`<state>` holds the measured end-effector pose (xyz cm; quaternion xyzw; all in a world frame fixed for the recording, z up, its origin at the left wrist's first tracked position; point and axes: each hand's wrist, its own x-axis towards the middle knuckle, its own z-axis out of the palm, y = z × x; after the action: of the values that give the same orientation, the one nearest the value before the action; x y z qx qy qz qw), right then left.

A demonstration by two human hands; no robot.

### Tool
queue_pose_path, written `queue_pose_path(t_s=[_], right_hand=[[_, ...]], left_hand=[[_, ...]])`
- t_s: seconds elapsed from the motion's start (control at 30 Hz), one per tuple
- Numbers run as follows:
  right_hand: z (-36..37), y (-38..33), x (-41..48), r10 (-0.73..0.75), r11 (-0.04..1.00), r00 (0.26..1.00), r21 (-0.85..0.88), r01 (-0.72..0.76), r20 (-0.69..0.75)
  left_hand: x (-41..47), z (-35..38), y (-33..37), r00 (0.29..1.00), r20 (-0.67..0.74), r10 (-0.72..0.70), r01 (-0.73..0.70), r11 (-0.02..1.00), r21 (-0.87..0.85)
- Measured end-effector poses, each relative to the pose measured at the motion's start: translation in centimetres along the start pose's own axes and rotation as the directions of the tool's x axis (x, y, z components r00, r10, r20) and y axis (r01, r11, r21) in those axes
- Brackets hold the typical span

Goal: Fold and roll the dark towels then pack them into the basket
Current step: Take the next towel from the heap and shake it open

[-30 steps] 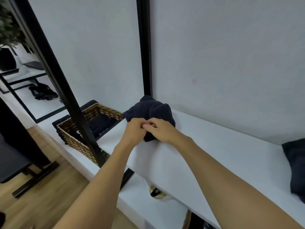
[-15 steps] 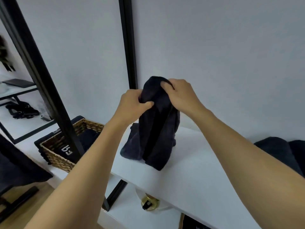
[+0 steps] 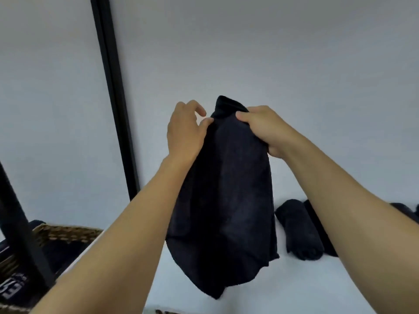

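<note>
We see the basket (image 3: 68,230) low at left w/ dark cloth inside, partly cut off by the near black post (image 3: 20,223) and our left forearm. A second post (image 3: 113,98) runs up the wall further back. On the white worktop (image 3: 294,286), right of centre, lies a rolled towel (image 3: 297,230) w/ more dark cloth beside it, half hidden by our right forearm.

The dark towel (image 3: 222,189) hangs in front of the wall, between both arms. The left grip (image 3: 183,132) pinches its upper left edge w/ thumb and fingers. The right grip (image 3: 263,128) is curled round the top right.

Vs. 0.5 s ago, the towel is up higher and spread wider. Its lower end no longer sits bunched on the worktop.
</note>
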<state>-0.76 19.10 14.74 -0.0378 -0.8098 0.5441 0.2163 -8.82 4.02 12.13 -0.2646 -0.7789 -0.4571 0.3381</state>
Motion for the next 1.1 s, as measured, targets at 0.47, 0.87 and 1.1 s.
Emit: queue_pose_path(t_s=[0.47, 0.87, 1.1], right_hand=[[-3.0, 2.4, -3.6, 0.266, 0.943, 0.906, 0.285, -0.173, -0.33], [-6.7, 2.3, -4.3, 0.206, 0.944, 0.914, 0.315, -0.093, -0.348], [-8.8, 3.7, -3.3, 0.201, 0.961, 0.909, 0.255, -0.11, -0.364]], left_hand=[[-12.4, 4.3, 3.6, 0.869, 0.447, -0.212, 0.367, 0.881, -0.297], [-13.4, 6.3, 3.8, 0.875, 0.483, -0.018, 0.205, 0.92, -0.336], [-8.2, 4.6, 2.1, 0.95, 0.227, -0.216, 0.296, 0.854, -0.427]])
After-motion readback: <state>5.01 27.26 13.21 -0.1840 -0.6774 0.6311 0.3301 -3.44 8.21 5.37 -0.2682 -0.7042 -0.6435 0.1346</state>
